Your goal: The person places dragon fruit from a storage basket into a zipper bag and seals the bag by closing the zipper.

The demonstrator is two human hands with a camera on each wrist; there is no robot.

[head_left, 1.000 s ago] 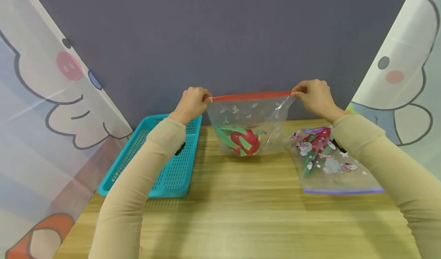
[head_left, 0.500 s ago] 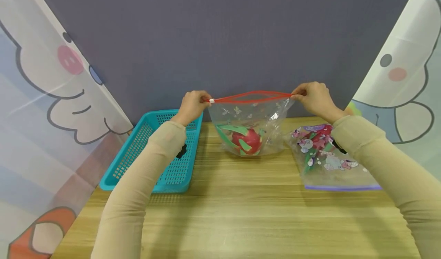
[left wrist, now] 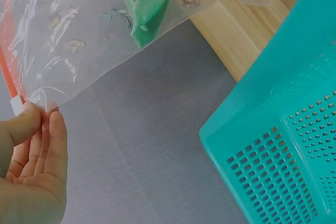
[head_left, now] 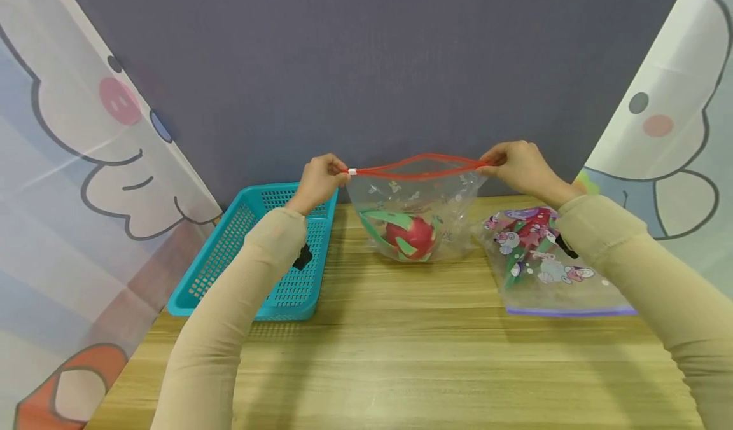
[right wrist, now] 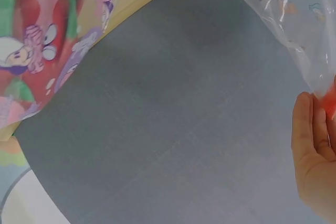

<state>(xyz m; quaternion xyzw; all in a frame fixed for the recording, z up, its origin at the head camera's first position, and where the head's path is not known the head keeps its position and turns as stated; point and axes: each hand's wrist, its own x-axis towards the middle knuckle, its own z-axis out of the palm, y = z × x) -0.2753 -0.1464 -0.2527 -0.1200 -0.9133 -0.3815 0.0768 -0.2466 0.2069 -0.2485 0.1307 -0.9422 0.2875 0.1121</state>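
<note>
A clear zip bag (head_left: 395,194) with a red zip edge hangs upright between both hands, its bottom at the table. Inside lies a red and green dragon fruit (head_left: 417,236). My left hand (head_left: 318,182) pinches the bag's left top corner, beside the white slider (head_left: 352,172). At the opposite corner, my right hand (head_left: 520,170) pinches the red edge between thumb and fingers. The bag's mouth gapes in the middle. In the left wrist view, thumb and fingertips meet at the corner below the slider. The right wrist view cuts off part of the right hand.
A turquoise mesh basket (head_left: 315,293) stands at the left, partly behind the left sleeve. To the right lies a second printed bag (head_left: 558,293) with a purple zip edge and red and green contents. A dark panel (head_left: 378,74) rises behind the wooden table (head_left: 401,353).
The red edges were together a second ago and now stand apart in the middle. Both hands have come down slightly, and the white slider shows more clearly beside the left hand.
</note>
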